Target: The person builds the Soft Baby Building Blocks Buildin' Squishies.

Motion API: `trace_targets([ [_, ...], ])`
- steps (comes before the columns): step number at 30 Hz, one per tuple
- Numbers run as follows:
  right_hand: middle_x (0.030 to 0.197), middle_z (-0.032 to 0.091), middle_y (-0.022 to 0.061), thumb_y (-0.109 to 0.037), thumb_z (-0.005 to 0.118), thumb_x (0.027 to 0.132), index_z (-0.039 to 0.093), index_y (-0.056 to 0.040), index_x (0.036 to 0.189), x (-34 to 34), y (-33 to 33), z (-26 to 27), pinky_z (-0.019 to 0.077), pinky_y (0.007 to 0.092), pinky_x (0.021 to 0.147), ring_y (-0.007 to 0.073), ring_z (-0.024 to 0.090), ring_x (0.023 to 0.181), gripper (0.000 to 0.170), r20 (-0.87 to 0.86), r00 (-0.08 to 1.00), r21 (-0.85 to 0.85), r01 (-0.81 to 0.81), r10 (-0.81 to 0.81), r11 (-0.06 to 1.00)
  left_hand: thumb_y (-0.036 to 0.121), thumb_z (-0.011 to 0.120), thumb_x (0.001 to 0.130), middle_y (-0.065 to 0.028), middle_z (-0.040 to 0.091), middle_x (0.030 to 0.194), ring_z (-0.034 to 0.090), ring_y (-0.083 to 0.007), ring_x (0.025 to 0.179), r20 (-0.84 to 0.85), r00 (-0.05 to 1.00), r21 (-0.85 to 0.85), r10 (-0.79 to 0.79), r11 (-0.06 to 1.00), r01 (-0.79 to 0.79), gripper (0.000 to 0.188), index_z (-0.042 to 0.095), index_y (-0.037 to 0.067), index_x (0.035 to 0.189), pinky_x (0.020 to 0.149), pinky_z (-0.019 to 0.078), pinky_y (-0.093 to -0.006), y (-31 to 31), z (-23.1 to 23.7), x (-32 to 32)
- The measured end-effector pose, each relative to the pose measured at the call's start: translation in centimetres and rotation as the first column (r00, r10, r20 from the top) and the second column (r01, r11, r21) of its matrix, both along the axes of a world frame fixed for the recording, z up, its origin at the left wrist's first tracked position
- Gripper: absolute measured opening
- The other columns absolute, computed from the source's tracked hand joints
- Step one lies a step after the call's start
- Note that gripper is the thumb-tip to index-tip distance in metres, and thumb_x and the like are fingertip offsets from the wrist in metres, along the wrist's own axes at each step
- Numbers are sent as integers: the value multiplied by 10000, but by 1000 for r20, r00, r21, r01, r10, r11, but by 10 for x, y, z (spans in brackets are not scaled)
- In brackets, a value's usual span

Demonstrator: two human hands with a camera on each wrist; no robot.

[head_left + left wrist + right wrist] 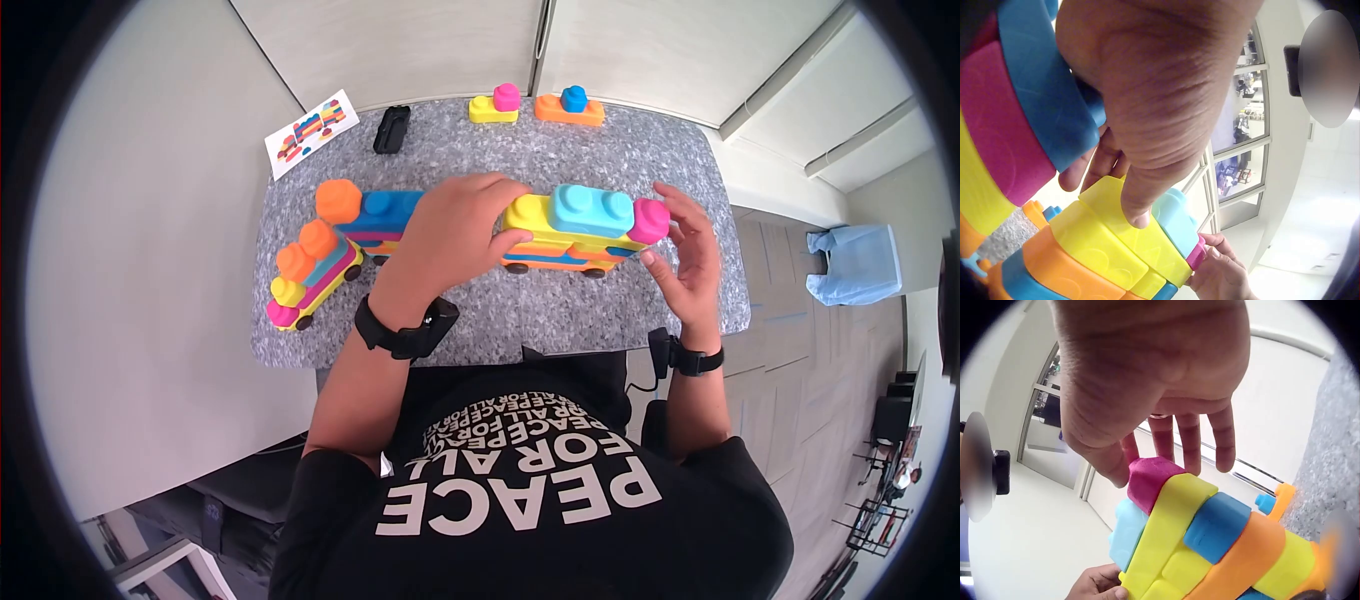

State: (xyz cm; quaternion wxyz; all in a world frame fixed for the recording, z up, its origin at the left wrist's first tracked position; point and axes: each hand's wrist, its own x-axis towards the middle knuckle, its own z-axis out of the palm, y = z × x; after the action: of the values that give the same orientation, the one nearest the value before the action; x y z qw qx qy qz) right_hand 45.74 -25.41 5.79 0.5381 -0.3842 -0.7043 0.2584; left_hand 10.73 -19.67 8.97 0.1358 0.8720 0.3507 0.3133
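Observation:
A toy train of building blocks stands on the table. Its right car (570,245) stacks orange, blue and yellow blocks, topped by a light blue block (590,208). My left hand (455,230) grips the long yellow block (1116,209) at that car's left end, thumb on the near side, other fingers behind. A magenta block (1152,481) sits at the car's right end. My right hand (693,255) pinches it between thumb and index finger, remaining fingers stretched out. Partly hidden by my left hand is the blue-topped middle car (385,212); a lower front car (315,285) angles off leftward.
Along the table's back edge lie a yellow block (493,110) with a magenta one on it and an orange block (568,110) bearing a blue one. A picture card (312,133) and a black case (392,130) lie at the back left.

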Motion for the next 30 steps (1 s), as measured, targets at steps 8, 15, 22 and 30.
trace_targets([
  [8, 1565, 680, 165, -4, 983, 878, 375, -79, 1766, -13, 5, -26, 561, 463, 1225, 279, 692, 1414, 1079, -117, 992, -176, 14, -35, 984, 164, 974, 850, -163, 730, 1513, 702, -381, 1372, 207, 964, 147, 164, 969, -197, 741, 701, 45, 1528, 1161, 578, -485, -43, 48, -59],
  [15, 1499, 704, 127, 19, 995, 860, 478, -37, 1712, -8, 9, -34, 588, 418, 1190, 221, 702, 1382, 998, -76, 994, -210, 57, -74, 976, 106, 983, 841, -163, 722, 1551, 683, -359, 1433, -32, 751, -38, 660, 750, -661, 813, 666, 57, 1589, 1228, 529, -479, -92, 19, -220],
  [22, 1556, 682, 132, 3, 1010, 853, 512, -26, 1681, 6, 9, -38, 570, 427, 1218, 238, 687, 1418, 967, -36, 986, -148, 155, -162, 977, 52, 944, 863, -192, 733, 1520, 670, -411, 1444, -91, 794, -312, 601, 740, -596, 808, 630, 62, 1607, 1207, 546, -501, -105, -24, -222],
  [30, 1458, 750, 123, 17, 991, 874, 590, -3, 1589, 70, 7, -58, 589, 441, 1190, 241, 727, 1363, 820, -50, 964, -194, 248, -262, 949, 21, 868, 915, -178, 733, 1493, 678, -435, 1382, -184, 813, -121, 552, 808, -576, 690, 659, 123, 1565, 1167, 560, -511, -59, -39, -181],
])
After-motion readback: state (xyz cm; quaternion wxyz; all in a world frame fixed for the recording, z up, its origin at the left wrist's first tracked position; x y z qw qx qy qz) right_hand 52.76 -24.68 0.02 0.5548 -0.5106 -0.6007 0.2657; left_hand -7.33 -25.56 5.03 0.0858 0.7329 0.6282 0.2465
